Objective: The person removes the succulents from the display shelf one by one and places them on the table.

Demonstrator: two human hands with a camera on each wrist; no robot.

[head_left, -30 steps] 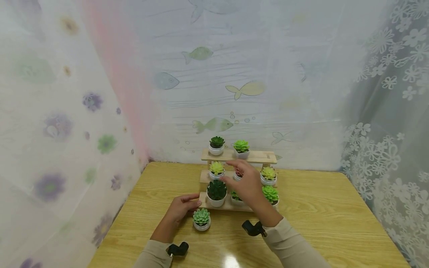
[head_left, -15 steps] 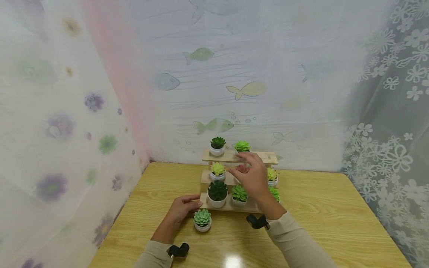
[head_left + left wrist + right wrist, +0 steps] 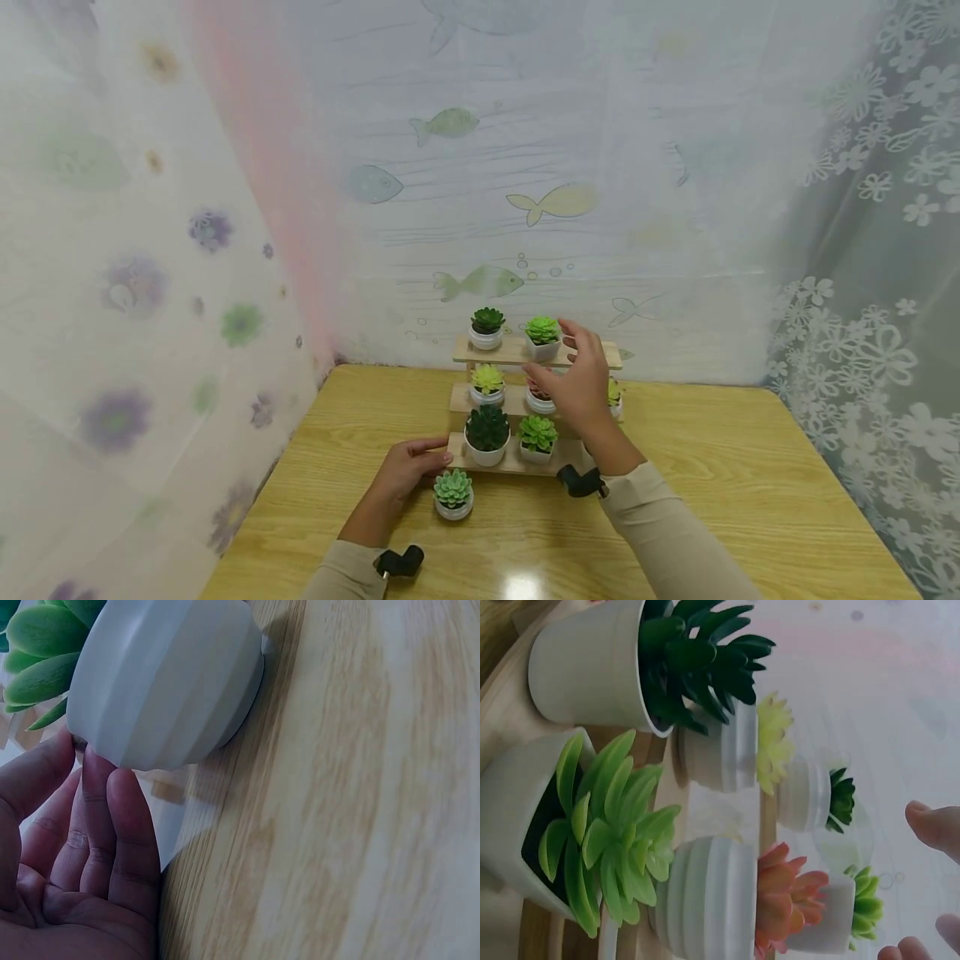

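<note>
A three-tier wooden plant stand carries several small potted succulents. My left hand pinches the left end of its lowest tier between thumb and fingers. Just beside that hand, a pale green succulent in a white pot stands on the table; its ribbed side fills the top of the left wrist view. My right hand is raised before the upper tiers, thumb and fingers spread with nothing between them. Its fingertips are near the bright green succulent on top, its thumb above the red succulent.
A dark green succulent and a green one in an angular pot occupy the lowest tier. A yellow-green succulent sits on the middle tier, a dark one at top left. Behind the wooden table hangs a fish-patterned curtain.
My right hand has moved right and upward, from in front of the middle tier to beside the bright green succulent on top, its fingers spreading. My left hand has stayed at the stand's end.
</note>
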